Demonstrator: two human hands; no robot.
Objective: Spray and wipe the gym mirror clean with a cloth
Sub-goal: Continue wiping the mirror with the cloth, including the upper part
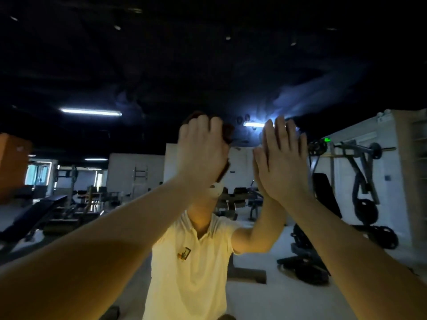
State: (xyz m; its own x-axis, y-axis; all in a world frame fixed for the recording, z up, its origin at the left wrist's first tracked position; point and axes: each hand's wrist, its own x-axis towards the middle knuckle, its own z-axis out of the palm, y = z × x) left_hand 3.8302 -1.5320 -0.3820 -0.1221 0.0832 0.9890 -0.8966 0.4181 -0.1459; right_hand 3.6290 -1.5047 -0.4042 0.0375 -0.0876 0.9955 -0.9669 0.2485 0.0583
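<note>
A dark cloth (228,133) is gripped under the curled fingers of the left hand (201,144) and held against the mirror (161,65) at head height. Just beside it, the right hand (285,158) is laid flat on the glass, fingers straight. Pale smeared streaks (309,95) are seen up and to the right. A white shirt (191,269), benches (34,213), weight plates (366,211) and a ceiling strip light (90,111) are reflected in a dim room.

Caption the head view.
Left hand grips a dark cloth against the gym mirror; right hand lies flat on it.
</note>
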